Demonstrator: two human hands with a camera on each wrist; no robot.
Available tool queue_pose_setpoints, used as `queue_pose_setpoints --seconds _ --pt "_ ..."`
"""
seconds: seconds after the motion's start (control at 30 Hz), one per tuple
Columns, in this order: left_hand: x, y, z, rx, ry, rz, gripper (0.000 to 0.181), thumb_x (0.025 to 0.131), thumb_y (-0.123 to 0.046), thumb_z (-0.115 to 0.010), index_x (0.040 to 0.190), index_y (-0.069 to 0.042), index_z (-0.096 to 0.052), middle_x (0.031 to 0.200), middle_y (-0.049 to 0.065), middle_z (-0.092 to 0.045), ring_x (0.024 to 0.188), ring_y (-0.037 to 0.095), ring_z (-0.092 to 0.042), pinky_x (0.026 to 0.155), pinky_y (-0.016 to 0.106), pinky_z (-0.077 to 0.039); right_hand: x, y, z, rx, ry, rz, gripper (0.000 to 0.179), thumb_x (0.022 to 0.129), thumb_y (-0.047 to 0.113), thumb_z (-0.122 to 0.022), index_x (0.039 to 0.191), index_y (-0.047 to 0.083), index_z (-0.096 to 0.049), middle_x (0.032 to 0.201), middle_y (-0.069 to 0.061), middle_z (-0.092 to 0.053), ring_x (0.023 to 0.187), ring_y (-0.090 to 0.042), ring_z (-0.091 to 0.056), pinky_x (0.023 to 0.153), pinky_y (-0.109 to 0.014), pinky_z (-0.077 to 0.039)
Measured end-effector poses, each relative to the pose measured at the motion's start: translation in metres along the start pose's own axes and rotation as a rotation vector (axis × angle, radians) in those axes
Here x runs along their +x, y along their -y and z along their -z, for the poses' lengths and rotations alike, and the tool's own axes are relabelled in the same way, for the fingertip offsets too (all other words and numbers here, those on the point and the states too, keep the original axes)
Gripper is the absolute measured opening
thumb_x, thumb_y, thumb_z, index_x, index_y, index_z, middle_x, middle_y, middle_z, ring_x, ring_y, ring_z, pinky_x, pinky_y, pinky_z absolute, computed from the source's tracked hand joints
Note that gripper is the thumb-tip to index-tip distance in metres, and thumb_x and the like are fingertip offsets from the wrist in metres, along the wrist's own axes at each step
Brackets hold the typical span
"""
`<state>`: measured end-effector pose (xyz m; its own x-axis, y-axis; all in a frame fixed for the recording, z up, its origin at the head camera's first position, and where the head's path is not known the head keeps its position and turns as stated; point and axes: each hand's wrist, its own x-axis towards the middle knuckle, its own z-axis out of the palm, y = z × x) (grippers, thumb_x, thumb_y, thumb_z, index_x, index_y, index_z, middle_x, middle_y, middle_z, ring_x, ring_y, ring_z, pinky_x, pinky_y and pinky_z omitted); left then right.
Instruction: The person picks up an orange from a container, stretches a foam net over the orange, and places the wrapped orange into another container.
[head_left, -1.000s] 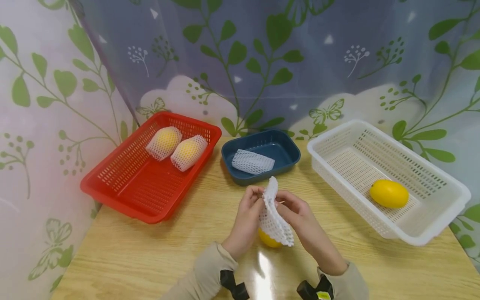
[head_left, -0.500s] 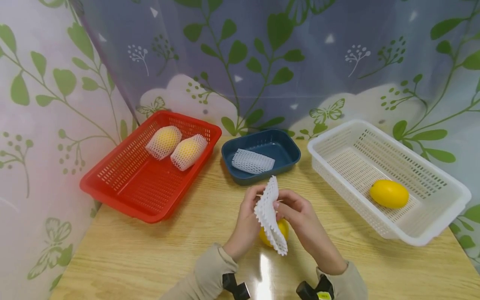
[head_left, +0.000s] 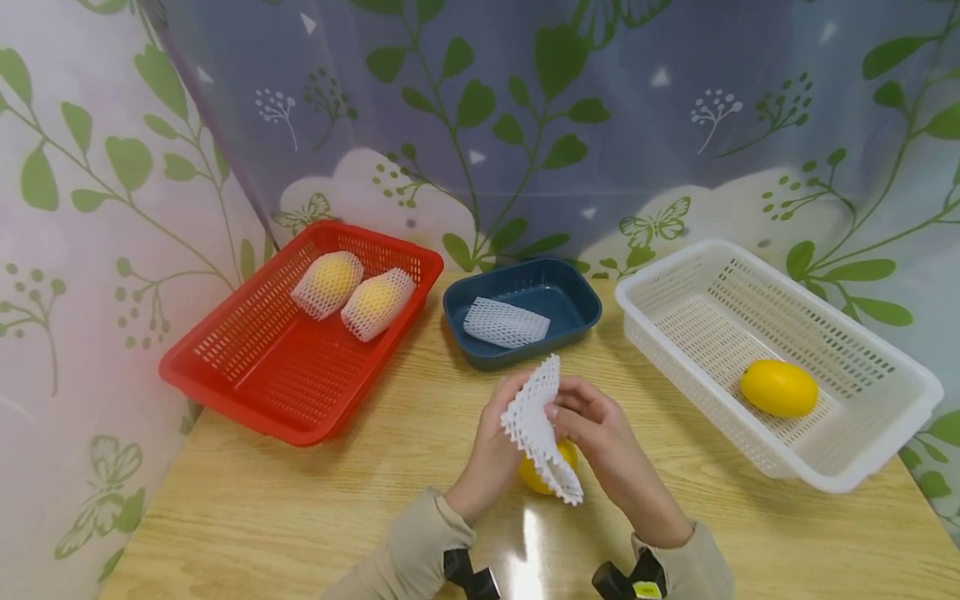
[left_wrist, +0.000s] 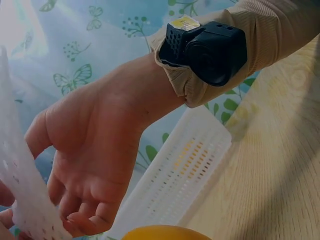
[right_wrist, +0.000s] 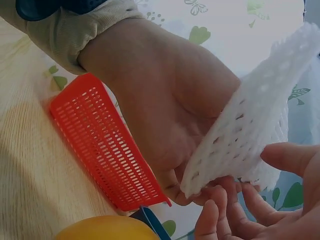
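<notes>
In the head view, a white foam fruit net (head_left: 532, 421) stands between both hands above the table. My left hand (head_left: 487, 446) grips it from the left, its fingers partly hidden behind the net. My right hand (head_left: 603, 437) pinches the right side with thumb and fingers. In the right wrist view the net (right_wrist: 240, 125) spreads between the left palm and the right thumb. Beneath it on the table sits a yellow oval fruit (head_left: 534, 477), partly covered by the net. Only the fruit's top edge (right_wrist: 107, 229) shows in the right wrist view.
At left, a red basket (head_left: 247, 425) holds two net-wrapped yellow fruits (head_left: 327, 283). A dark blue tray (head_left: 573, 312) with a flat foam net (head_left: 506, 323) stands behind the hands. At right, a white basket (head_left: 697, 425) contains one yellow fruit (head_left: 778, 388).
The foam net has turned and spread wider between the hands, its upper part shifting left, exposing more of the fruit's right side. Baskets and tray stay put.
</notes>
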<state>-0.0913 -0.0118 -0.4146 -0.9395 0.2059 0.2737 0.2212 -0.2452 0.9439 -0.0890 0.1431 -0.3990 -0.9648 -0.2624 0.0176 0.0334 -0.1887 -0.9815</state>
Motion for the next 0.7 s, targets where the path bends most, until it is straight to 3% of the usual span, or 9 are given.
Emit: queue_pose_setpoints --seconds 0.2,0.33,0.4,0.53,0.63,0.7 --pt "-0.0011 0.0008 -0.0006 -0.033 0.032 0.014 0.050 0.095 -0.001 -0.060 0.143 -0.003 -0.045 0.131 0.016 -0.051 0.103 0.020 -0.054 0.083 0.026 -0.052 -0.0002 -0.0040 0.0006 -0.052 -0.013 0.028 0.033 0.093 0.001 -0.057 0.123 0.013 -0.060 0.102 -0.003 -0.062 0.090 -0.015 -0.057 0.074 -0.026 -0.050" --pt "-0.0012 0.0012 -0.0008 -0.010 0.030 0.043 0.051 0.096 -0.002 -0.058 0.145 -0.006 -0.045 0.125 0.015 -0.051 0.098 0.018 -0.052 0.082 0.025 -0.047 -0.0004 -0.0056 0.0015 -0.048 -0.012 0.044 0.038 0.092 -0.001 -0.056 0.125 0.017 -0.061 0.105 -0.003 -0.061 0.092 -0.017 -0.058 0.079 -0.026 -0.050" --pt "-0.0013 0.0011 -0.0010 0.005 0.036 0.063 0.051 0.097 -0.004 -0.056 0.146 -0.009 -0.043 0.123 0.015 -0.049 0.098 0.018 -0.050 0.082 0.026 -0.045 0.0001 -0.0067 0.0021 -0.036 0.000 0.085 0.042 0.091 -0.003 -0.056 0.126 0.021 -0.062 0.107 -0.003 -0.061 0.092 -0.017 -0.059 0.080 -0.026 -0.051" --pt "-0.0020 0.0001 -0.0020 0.004 0.052 0.076 0.051 0.097 -0.001 -0.054 0.145 -0.007 -0.041 0.121 0.013 -0.045 0.099 0.018 -0.048 0.085 0.026 -0.042 0.0035 -0.0094 0.0029 0.005 0.045 0.265 0.049 0.085 -0.014 -0.053 0.120 0.018 -0.063 0.109 0.000 -0.062 0.093 -0.014 -0.058 0.080 -0.022 -0.050" --pt "-0.0025 0.0006 -0.0019 0.000 0.072 0.065 0.051 0.094 0.004 -0.055 0.143 -0.005 -0.041 0.122 0.012 -0.045 0.099 0.018 -0.051 0.085 0.027 -0.044 0.0035 -0.0073 0.0029 0.011 0.036 0.294 0.046 0.081 -0.016 -0.053 0.115 0.015 -0.060 0.109 0.000 -0.060 0.094 -0.016 -0.057 0.081 -0.024 -0.048" --pt "-0.0025 0.0014 -0.0012 -0.002 0.086 0.058 0.051 0.092 0.005 -0.056 0.140 -0.004 -0.043 0.123 0.012 -0.046 0.099 0.018 -0.052 0.084 0.027 -0.046 0.0022 -0.0055 0.0033 0.009 0.026 0.254 0.043 0.080 -0.014 -0.054 0.112 0.014 -0.058 0.107 0.000 -0.059 0.094 -0.017 -0.057 0.081 -0.025 -0.048"
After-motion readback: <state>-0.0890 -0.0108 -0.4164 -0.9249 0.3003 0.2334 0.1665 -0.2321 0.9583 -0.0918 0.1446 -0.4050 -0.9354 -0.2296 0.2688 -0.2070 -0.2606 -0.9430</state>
